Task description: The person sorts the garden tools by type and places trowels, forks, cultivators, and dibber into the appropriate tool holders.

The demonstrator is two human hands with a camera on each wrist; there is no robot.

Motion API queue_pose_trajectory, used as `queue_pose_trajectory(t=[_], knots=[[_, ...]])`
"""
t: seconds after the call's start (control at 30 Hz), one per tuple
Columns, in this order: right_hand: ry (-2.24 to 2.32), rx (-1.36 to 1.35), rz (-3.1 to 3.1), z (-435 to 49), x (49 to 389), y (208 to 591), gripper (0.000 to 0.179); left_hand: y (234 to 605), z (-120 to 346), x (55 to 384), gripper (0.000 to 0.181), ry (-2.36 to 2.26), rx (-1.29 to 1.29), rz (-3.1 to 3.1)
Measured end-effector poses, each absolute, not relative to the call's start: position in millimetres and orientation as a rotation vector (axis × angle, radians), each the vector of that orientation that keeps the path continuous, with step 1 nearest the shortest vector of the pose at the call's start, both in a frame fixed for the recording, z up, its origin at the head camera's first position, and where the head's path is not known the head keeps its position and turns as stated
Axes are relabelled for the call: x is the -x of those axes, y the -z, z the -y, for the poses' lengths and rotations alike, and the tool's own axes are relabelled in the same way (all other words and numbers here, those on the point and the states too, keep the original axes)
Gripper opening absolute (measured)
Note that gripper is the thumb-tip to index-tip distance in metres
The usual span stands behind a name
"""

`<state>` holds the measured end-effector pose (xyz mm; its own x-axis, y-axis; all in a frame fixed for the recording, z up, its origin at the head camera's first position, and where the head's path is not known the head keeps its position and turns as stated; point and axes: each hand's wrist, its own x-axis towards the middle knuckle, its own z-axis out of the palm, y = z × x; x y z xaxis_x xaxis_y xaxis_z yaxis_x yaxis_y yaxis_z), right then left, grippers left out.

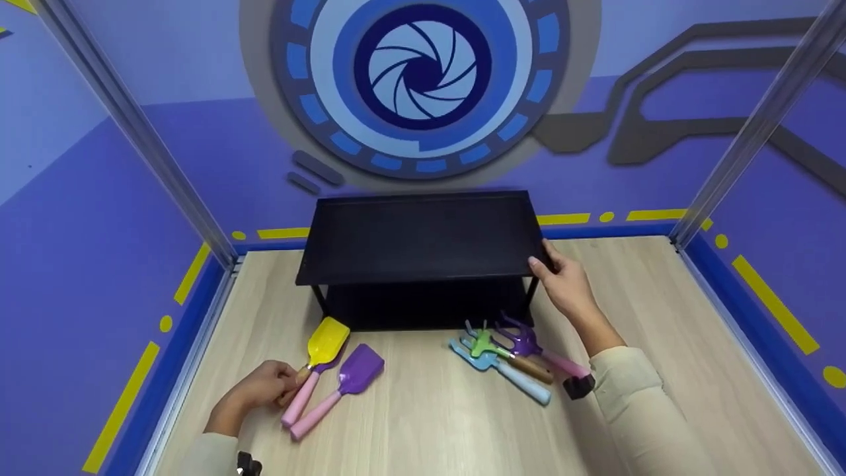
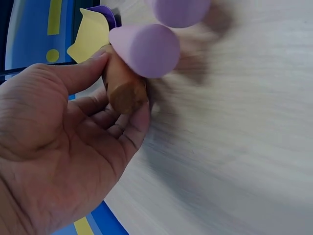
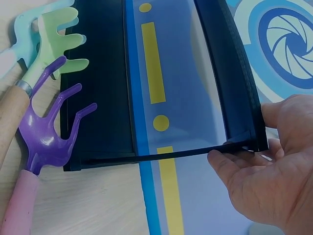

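Observation:
My left hand (image 1: 264, 383) pinches the brown wooden handle (image 2: 120, 81) of a yellow garden shovel (image 1: 327, 340) between thumb and fingers. Under that shovel lies a second one, its pink handle (image 1: 302, 398) showing. Beside them rests a purple shovel (image 1: 361, 368), also pink-handled. At the right end of a black two-tier shelf (image 1: 423, 238), my right hand (image 1: 565, 284) grips the top board's edge, thumb above and fingers round the side. Three hand rakes lie at the shelf's front right: purple (image 3: 46, 137), green (image 3: 54, 41) and light blue (image 1: 522, 383).
The shelf stands near the patterned blue back wall (image 1: 198, 158) on a light wooden tabletop (image 1: 423, 410). Metal frame posts (image 1: 142, 125) rise at both back corners, and side walls close off left and right. The rakes' tines lie close to the shelf's lower tier.

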<state>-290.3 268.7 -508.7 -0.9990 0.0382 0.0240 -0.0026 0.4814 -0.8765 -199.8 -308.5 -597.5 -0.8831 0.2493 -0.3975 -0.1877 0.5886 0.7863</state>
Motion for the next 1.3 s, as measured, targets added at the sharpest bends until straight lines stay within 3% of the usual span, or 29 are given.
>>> queue_pose_trajectory(t=[1.3], knots=[[-1.539,0.114,2.703,-266,290,502,0.068,606,310,205,0.027,-1.351,0.101,-2.048]])
